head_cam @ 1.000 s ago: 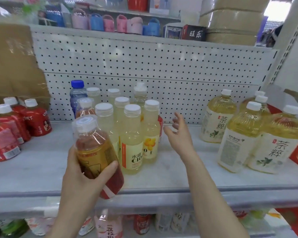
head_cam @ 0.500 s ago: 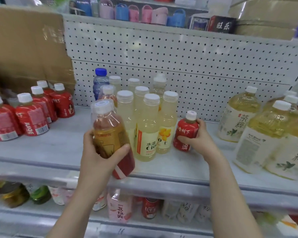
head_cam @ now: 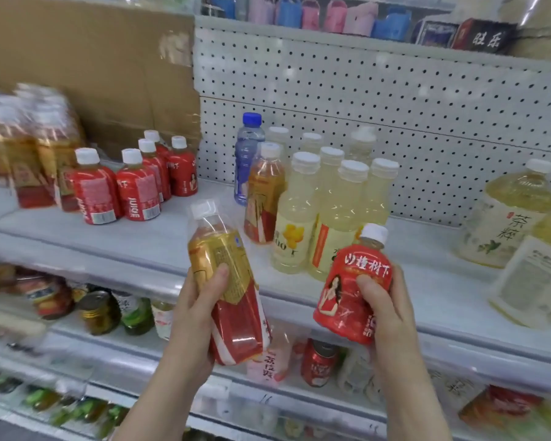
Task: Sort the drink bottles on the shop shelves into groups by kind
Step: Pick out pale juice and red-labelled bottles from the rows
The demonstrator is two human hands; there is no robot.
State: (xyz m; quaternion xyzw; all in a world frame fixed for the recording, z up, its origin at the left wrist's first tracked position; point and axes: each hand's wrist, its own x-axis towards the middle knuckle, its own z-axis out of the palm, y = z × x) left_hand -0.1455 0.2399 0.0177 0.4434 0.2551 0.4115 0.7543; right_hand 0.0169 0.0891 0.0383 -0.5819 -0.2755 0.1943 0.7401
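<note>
My left hand grips a tall amber tea bottle with a gold and red label, tilted, in front of the white shelf. My right hand holds a small red juice bottle with a white cap, lifted off the shelf. Behind them stand several pale yellow bottles, a matching amber tea bottle and a blue water bottle. At the left a group of small red bottles stands beside blurred amber tea bottles.
Large yellow tea bottles stand at the shelf's right end. A pegboard back panel and brown cardboard close the rear. The lower shelf holds cans and jars. Coloured items line the top shelf.
My right hand reached behind the pale yellow bottles, took the small red bottle and lifted it toward me. The view swung left, bringing more red bottles into sight.
</note>
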